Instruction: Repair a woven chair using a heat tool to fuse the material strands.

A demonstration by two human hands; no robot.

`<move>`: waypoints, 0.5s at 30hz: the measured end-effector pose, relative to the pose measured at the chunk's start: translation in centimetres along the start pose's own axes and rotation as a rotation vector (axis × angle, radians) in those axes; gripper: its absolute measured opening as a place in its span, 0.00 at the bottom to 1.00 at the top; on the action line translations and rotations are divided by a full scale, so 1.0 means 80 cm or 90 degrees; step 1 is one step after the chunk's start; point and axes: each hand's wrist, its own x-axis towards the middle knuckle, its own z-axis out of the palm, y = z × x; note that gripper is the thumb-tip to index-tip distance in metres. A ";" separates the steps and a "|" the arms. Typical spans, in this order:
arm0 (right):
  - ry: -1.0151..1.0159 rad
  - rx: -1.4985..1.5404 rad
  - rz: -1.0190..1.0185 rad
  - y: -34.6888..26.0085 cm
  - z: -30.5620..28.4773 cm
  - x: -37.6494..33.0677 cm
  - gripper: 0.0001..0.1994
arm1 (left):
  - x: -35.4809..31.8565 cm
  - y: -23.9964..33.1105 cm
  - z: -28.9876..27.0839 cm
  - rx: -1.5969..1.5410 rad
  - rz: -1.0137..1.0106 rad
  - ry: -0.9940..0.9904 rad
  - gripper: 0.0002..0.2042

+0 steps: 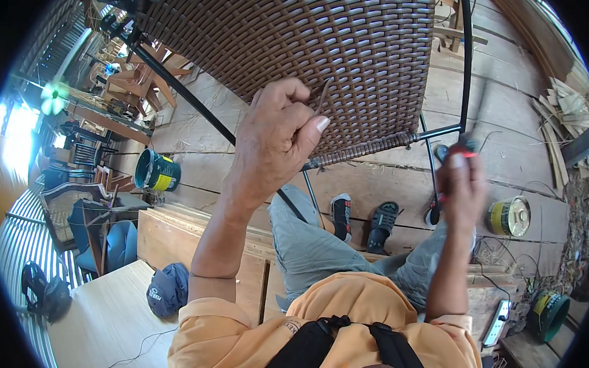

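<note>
A brown woven wicker panel (372, 62) on a black metal frame (467, 66), seemingly part of a chair, stands before me. My left hand (271, 127) is at its near left part, the fingers curled and the thumb pressed against a thin brown wicker strand (324, 96) that sticks out of the weave. Off to the right of the frame, my right hand (462, 185) is closed around a screwdriver-like tool (467, 148) with a red and black handle. Its thin shaft points away from me and is smeared by motion, so the tip's shape is unclear.
I sit on stacked wooden boards (174, 234) with a dark cap (168, 290) to the left. Green buckets (157, 171) and a paint can (508, 216) stand on the plank floor. A power strip (497, 322) lies at right; wooden chairs (92, 149) crowd the far left.
</note>
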 end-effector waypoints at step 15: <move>-0.229 0.109 0.216 0.080 0.118 -0.072 0.11 | 0.203 0.055 0.007 -0.058 -0.139 -0.636 0.14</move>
